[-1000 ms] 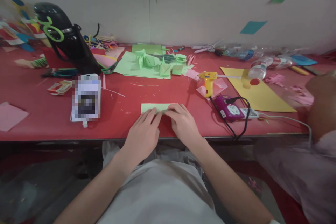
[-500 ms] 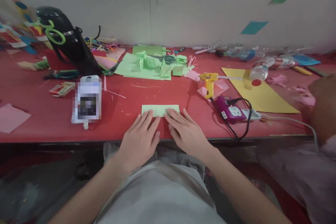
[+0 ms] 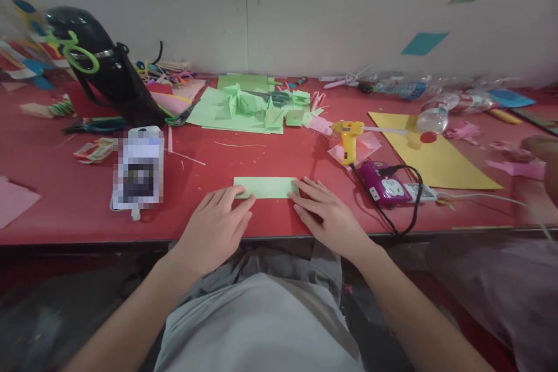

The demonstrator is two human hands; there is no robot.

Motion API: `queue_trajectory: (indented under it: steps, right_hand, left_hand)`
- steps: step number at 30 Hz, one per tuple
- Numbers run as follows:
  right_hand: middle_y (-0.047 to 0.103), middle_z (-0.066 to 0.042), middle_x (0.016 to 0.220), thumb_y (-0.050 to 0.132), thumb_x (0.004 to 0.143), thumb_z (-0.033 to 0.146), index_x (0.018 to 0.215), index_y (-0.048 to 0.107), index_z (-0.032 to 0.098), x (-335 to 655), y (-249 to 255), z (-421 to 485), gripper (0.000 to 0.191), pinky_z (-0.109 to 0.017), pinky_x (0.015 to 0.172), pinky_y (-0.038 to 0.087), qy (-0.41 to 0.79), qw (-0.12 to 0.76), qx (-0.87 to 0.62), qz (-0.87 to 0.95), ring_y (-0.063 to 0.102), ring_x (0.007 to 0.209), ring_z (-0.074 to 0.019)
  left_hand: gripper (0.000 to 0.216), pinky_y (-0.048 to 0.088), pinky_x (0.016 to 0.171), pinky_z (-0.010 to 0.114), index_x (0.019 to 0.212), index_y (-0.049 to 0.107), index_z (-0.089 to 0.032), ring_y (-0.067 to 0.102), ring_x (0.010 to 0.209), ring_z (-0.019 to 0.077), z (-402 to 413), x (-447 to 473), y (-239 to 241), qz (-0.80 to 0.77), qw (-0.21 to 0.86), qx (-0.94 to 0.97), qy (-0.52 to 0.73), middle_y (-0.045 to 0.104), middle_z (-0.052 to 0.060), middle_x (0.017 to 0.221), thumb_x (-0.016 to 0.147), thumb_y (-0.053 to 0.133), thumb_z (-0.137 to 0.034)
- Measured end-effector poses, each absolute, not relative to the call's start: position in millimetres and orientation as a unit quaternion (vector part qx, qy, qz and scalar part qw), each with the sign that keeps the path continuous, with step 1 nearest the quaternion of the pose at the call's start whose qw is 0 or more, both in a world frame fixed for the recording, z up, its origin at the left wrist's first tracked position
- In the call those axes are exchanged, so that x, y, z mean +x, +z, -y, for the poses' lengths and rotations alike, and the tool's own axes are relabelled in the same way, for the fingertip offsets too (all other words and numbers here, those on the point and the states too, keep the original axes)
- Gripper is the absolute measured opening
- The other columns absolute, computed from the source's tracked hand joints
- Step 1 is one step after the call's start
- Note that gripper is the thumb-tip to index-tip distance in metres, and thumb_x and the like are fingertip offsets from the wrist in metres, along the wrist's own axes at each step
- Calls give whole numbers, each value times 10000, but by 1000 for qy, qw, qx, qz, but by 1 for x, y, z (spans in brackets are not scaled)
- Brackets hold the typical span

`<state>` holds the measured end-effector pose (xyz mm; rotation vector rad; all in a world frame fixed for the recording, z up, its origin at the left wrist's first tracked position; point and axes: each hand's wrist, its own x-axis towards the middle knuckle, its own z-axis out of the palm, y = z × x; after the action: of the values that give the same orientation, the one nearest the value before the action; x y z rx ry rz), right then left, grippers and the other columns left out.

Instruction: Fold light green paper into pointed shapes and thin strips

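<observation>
A pale green paper strip (image 3: 272,188), apparently folded, lies flat on the red table in front of me, its long side parallel to the table's edge. At its left end rests my left hand (image 3: 213,221), with bent, parted fingers touching the strip's near corner. My right hand (image 3: 333,218) is at the other end, its fingers spread and the tips on the right edge of the paper. Both hands are open, and neither lifts the strip. Farther back, folded green paper pieces (image 3: 239,102) and scissors (image 3: 276,96) lie on green sheets (image 3: 209,109).
To the left are a phone (image 3: 140,171) and a leaning black bottle (image 3: 104,70). On the right stand a yellow glue gun (image 3: 349,139), a purple power socket (image 3: 383,183) with a cord, yellow paper (image 3: 453,165) and plastic bottles (image 3: 433,119). Another person's hand (image 3: 543,151) is at the right edge.
My hands have moved apart, from the middle of the strip's near edge out to its two ends. More of the green paper shows between them. The other person's hand at right has shifted.
</observation>
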<state>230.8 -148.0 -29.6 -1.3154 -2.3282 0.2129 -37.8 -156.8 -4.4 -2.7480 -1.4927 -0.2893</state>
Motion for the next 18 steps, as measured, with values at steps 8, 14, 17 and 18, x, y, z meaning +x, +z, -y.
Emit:
queue_trajectory:
  steps: [8, 14, 17, 18]
  right_hand:
    - [617, -118, 1363, 565, 936, 263, 1126, 735, 172, 234, -34, 146, 271, -483, 1096, 478, 79, 274, -489, 824, 559, 1290, -281]
    - [689, -103, 1160, 577, 937, 243, 899, 752, 183, 228, -30, 134, 189, -434, 926, 555, 60, 293, -474, 828, 638, 1061, -240]
    - [688, -100, 1116, 577, 934, 223, 842, 740, 178, 226, -29, 132, 193, -417, 890, 551, 48, 291, -468, 833, 633, 1012, -229]
    - [688, -100, 1115, 577, 932, 218, 841, 739, 176, 226, -29, 132, 190, -417, 889, 548, 43, 291, -467, 834, 631, 1010, -230]
  left_hand:
    - [356, 444, 1043, 488, 1305, 587, -164, 607, 1120, 252, 159, -40, -23, 473, 25, -866, -158, 636, 96, 1277, 992, 436, -242]
    - [275, 520, 825, 418, 1089, 685, -178, 626, 992, 248, 141, -44, -9, 444, 7, -886, -134, 659, 84, 1111, 969, 441, -135]
    - [271, 521, 806, 400, 1071, 691, -167, 623, 933, 228, 137, -45, -4, 431, -7, -894, -119, 638, 83, 1057, 963, 446, -128]
    - [270, 521, 795, 394, 1074, 690, -167, 624, 911, 222, 138, -44, -3, 433, -5, -894, -113, 634, 81, 1040, 962, 447, -132]
